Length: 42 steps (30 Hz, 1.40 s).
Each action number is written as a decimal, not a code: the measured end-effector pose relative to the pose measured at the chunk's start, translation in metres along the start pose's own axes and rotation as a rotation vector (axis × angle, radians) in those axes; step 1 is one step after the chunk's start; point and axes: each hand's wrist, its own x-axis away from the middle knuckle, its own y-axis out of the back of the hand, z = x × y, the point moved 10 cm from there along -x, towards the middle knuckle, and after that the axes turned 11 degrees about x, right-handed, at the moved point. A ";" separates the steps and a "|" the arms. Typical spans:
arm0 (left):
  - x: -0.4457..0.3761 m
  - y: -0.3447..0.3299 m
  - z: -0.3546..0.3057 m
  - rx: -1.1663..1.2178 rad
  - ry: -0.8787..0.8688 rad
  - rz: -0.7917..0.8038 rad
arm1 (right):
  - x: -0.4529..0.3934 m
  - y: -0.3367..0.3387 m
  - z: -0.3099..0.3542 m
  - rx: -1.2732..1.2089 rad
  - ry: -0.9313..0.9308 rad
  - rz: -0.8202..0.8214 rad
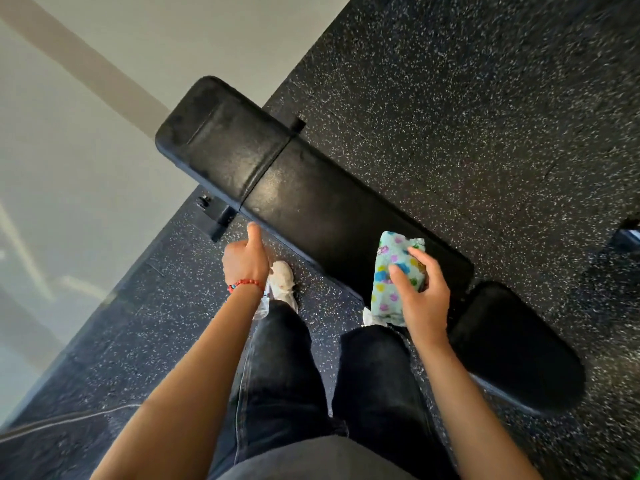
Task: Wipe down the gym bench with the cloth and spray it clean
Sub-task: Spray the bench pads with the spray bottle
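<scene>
The black padded gym bench (311,195) runs diagonally from upper left to lower right across the speckled floor. My right hand (424,303) grips a folded light-blue cloth (393,271) printed with coloured paw marks and holds it over the bench's near edge, by the gap between two pads. My left hand (246,259) is closed in a fist with the thumb stuck out, hovering over the floor just in front of the bench. A clear plastic bottle (261,306) shows under that wrist and seems held in the fist. Most of the bottle is hidden.
My legs in dark jeans and white shoes (282,275) stand close against the bench's near side. A black frame foot (218,216) sticks out at the bench's left end. A pale wall (86,168) runs along the left, and black rubber floor (485,116) lies beyond the bench.
</scene>
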 end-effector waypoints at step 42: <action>-0.090 0.144 -0.021 0.513 0.130 -0.280 | -0.034 -0.189 0.175 0.137 0.246 0.372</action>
